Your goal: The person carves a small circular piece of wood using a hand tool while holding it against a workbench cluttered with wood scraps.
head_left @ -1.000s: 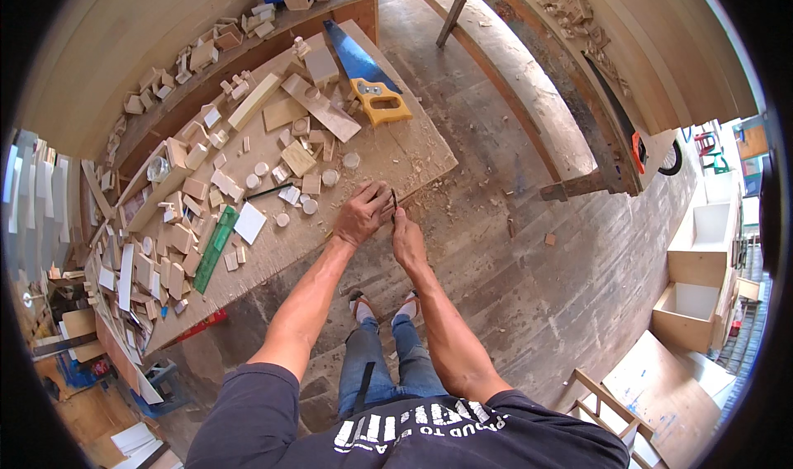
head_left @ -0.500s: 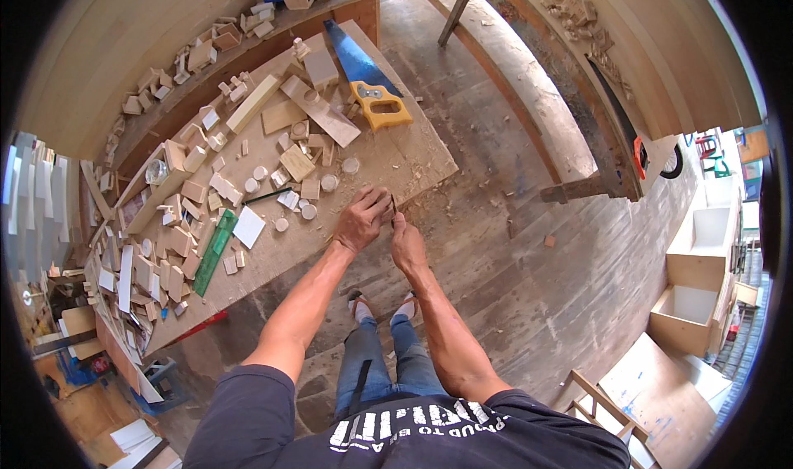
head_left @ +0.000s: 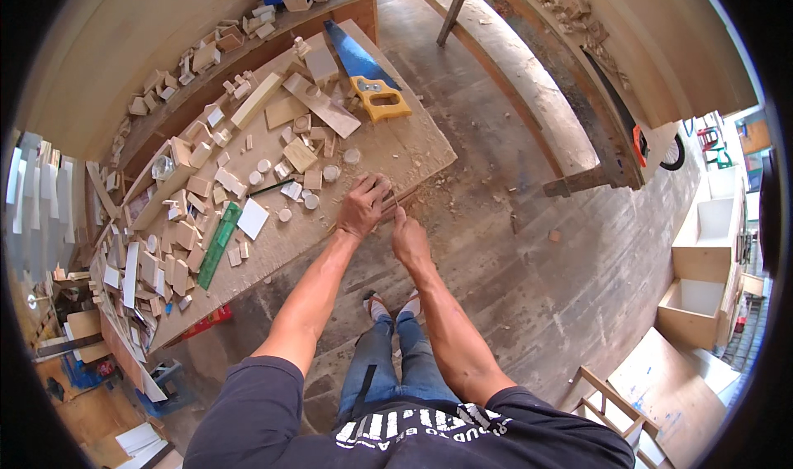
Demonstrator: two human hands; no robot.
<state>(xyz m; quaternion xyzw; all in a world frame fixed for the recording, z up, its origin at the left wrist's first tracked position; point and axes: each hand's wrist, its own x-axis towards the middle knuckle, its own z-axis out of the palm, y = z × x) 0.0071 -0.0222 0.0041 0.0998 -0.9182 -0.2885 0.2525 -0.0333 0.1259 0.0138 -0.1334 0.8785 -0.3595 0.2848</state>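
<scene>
Worn floorboards (head_left: 529,250) spread through the workshop, with a table (head_left: 413,138) angled across the left and a long pale bench (head_left: 529,76) curving along the upper right. Toward the table's far end lies a handsaw (head_left: 361,66), blue-bladed and yellow-handled, its teeth unguarded but well apart from the person. Both hands meet at the near edge. The left hand (head_left: 362,206) rests there with its fingers bent down and bunched; whether it grips a workpiece I cannot tell. The right hand (head_left: 410,242) is closed, thumb uppermost, on the lower end of a slender tool. To their left lie a green strip (head_left: 220,246), a white square (head_left: 253,219), crowded wooden blocks (head_left: 186,236) and a few round discs (head_left: 331,173). Smallest of all, the slender tool (head_left: 396,198) stands up from the right hand at the table's edge, just beside the left fingertips; its kind is too small to make out. If it skids, from a hard push or a loose hold, those fingertips seem likeliest to be nicked. Anything small held so near the edge could also drop among the shavings.
</scene>
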